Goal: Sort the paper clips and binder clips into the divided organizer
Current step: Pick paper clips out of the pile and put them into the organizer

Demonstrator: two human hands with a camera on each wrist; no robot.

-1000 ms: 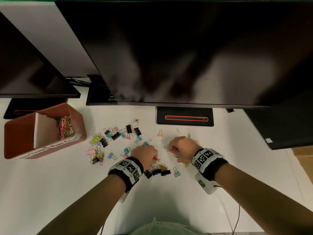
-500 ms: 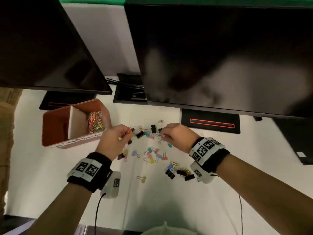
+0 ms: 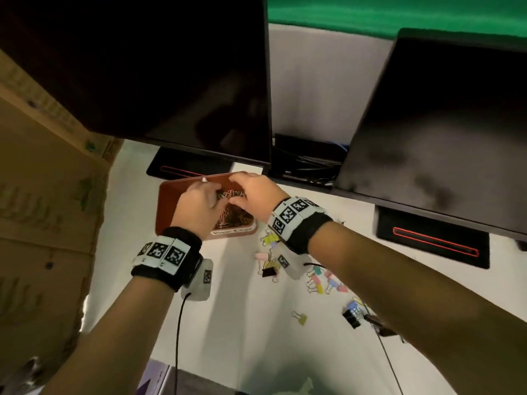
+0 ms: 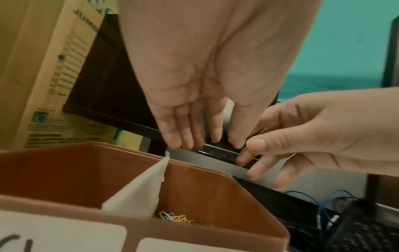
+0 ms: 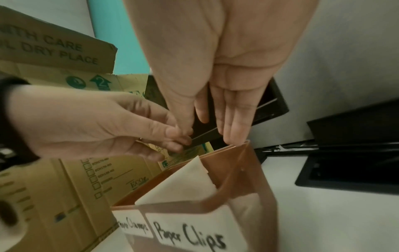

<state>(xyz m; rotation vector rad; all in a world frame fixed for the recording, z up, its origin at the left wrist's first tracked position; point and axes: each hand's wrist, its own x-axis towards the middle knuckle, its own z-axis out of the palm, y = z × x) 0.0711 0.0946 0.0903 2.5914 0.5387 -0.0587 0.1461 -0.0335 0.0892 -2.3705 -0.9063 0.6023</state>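
The brown organizer [image 3: 171, 201] stands at the back left of the white table, split by a white divider [image 4: 140, 192]. Its front labels read "Paper Clamps" [image 5: 132, 225] and "Paper Clips" [image 5: 190, 237]. Coloured paper clips [image 3: 236, 216] [image 4: 176, 220] lie heaped in the right compartment. Both hands hover side by side over that compartment. My left hand [image 3: 205, 201] [image 4: 207, 141] points its fingers straight down and shows nothing in them. My right hand [image 3: 251, 192] [image 5: 207, 134] also has straight fingers, close to the left hand's thumb. Loose binder clips [image 3: 325, 283] lie on the table under my right forearm.
Two dark monitors [image 3: 171, 81] overhang the organizer, their stands [image 3: 433, 243] on the table behind. Cardboard boxes [image 3: 42, 209] stand to the left. Cables [image 4: 319, 209] lie behind the organizer. More binder clips, yellow [image 3: 271, 239] and black [image 3: 352, 317], are scattered to the right.
Both hands left the clip pile on the table and moved left and back to above the organizer's paper-clip compartment. The head view swung left with them.
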